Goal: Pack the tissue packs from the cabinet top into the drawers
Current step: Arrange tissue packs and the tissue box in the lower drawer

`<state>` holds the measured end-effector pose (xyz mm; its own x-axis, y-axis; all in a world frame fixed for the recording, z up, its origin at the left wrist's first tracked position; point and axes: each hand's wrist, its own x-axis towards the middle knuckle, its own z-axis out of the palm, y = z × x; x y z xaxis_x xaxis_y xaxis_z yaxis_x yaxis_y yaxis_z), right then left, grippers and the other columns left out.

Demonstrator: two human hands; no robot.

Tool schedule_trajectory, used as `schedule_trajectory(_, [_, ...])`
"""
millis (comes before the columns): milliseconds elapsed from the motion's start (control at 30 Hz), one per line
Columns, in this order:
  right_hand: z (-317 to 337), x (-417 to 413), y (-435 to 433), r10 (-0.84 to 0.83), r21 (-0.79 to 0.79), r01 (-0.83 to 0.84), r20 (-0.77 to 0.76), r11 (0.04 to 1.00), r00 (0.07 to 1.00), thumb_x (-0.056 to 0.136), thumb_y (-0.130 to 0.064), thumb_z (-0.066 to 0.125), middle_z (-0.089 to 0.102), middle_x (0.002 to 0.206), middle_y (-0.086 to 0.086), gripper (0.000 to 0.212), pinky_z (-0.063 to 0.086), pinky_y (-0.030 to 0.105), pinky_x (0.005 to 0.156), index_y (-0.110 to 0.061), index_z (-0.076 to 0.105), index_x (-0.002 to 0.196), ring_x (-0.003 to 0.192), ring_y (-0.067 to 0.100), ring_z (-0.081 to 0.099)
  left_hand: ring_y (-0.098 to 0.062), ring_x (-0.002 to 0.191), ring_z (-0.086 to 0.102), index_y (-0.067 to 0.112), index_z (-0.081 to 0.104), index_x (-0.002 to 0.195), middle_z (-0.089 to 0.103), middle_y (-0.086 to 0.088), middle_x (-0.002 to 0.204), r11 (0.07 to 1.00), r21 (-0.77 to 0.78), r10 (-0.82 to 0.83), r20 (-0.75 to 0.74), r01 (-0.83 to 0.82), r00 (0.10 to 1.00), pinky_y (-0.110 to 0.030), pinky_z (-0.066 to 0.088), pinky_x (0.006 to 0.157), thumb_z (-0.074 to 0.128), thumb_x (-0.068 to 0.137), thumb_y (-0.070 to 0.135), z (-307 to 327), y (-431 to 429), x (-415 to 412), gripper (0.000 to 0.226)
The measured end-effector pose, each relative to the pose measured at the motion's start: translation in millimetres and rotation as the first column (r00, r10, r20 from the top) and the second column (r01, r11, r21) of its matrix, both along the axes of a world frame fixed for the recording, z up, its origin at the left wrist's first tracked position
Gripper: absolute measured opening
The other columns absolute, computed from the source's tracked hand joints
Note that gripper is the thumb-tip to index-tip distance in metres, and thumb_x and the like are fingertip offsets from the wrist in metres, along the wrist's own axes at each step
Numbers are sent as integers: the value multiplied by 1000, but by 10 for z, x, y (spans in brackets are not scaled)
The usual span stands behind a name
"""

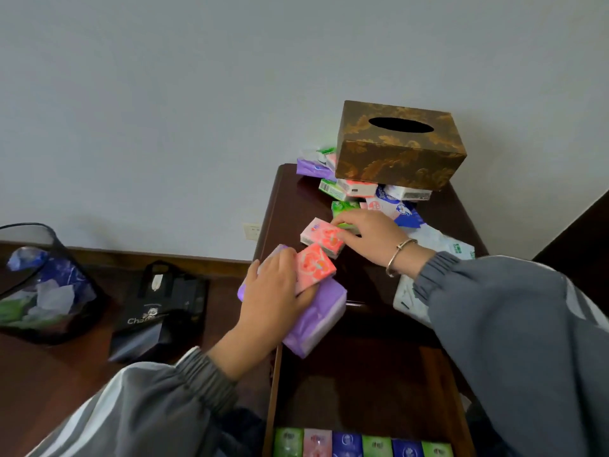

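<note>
Here the left hand (275,291) has its grip clamped on a large lilac tissue pack (316,319) in soft plastic wrap. The fingers lie across a small pink floral tissue pack (314,265) and pin it on top of the lilac one. Both are held at the front left corner of the dark wooden cabinet (290,199), above its open drawer (362,384).

The right hand (372,237), with a metal bangle (397,255) on the wrist, reaches over the cabinet top. Its fingers curl over a small green tissue pack (342,207) and the thumb rests against a second pink floral pack (321,235) lying flat just beside it. I cannot tell whether this grip is closed on either pack.

Behind them, a loose heap of mixed tissue packs (362,192) sits under and around a brown, gold-leafed tissue box (400,146). At the near end of the drawer stands a neat row of green, pink and blue packs (359,443).

On the floor to the left are a dark mesh bin (43,285) holding wrappers and a black paper bag (158,311).
</note>
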<state>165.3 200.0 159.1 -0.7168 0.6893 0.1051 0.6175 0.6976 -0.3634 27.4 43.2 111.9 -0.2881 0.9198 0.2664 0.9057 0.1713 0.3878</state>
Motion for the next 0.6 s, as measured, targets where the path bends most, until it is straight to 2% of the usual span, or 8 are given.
schedule_trajectory(67, [-46, -139, 6, -22, -3, 23, 103, 1000, 994, 88, -32, 55, 62, 115, 2, 31, 48, 36, 83, -20, 58, 117, 106, 23, 57, -19, 102, 57, 17, 45, 115, 57, 4, 102, 1000, 17, 11, 33, -12, 999, -38, 36, 101, 54, 89, 52, 23, -27, -137, 45])
schedule_trajectory(133, [-111, -239, -3, -82, 35, 77, 164, 996, 983, 82, -41, 61, 61, 112, 3, 37, 48, 37, 81, -20, 56, 112, 106, 25, 56, -24, 96, 59, 13, 46, 115, 60, -1, 100, 999, 31, 39, 80, -42, 996, -37, 40, 90, 59, 86, 51, 58, -39, -241, 49])
schedule_trajectory(200, [-164, -298, -31, -136, 84, 122, 188, 989, 973, 74, -49, 67, 61, 107, 3, 45, 48, 36, 78, -20, 55, 106, 103, 26, 56, -30, 92, 61, 9, 46, 113, 62, -5, 98, 996, 30, 78, 130, -82, 988, -36, 39, 79, 63, 85, 48, 90, -16, -316, 51])
schedule_trajectory(267, [-202, -324, -70, -152, 95, 136, 183, 986, 971, 72, -48, 70, 61, 107, 4, 48, 47, 36, 77, -18, 53, 106, 103, 27, 55, -34, 92, 61, 7, 45, 112, 62, -9, 100, 993, -1, 117, 181, -119, 977, -39, 43, 78, 65, 84, 47, 106, 25, -367, 52])
schedule_trajectory(333, [-220, -298, -121, -165, 93, 152, 158, 984, 973, 73, -42, 69, 61, 108, 6, 44, 46, 36, 77, -17, 53, 106, 104, 28, 55, -35, 92, 62, 7, 44, 111, 63, -10, 101, 990, -28, 139, 195, -136, 971, -42, 47, 80, 65, 85, 45, 105, 78, -376, 51])
schedule_trajectory(433, [-182, -143, -202, -231, 70, 227, 50, 971, 972, 73, -35, 67, 62, 111, 6, 44, 45, 34, 81, -17, 55, 111, 107, 28, 55, -35, 92, 61, 7, 44, 109, 62, -9, 99, 984, -26, 176, 176, -174, 968, -41, 43, 80, 64, 85, 45, 89, 184, -326, 49])
schedule_trajectory(533, [-111, 129, -293, -335, 16, 338, -93, 941, 937, 70, -40, 68, 62, 106, 3, 46, 48, 34, 76, -22, 54, 111, 103, 26, 56, -35, 95, 61, 8, 44, 109, 63, -9, 103, 977, -36, 214, 170, -211, 962, -39, 39, 81, 62, 86, 45, 101, 361, -247, 48])
schedule_trajectory(600, [-77, 323, -350, -386, -45, 384, -174, 922, 906, 69, -41, 69, 61, 104, 0, 47, 49, 34, 73, -25, 53, 110, 100, 24, 55, -35, 99, 60, 8, 43, 111, 62, -10, 108, 972, -61, 234, 220, -227, 947, -39, 37, 85, 62, 86, 45, 141, 498, -193, 48])
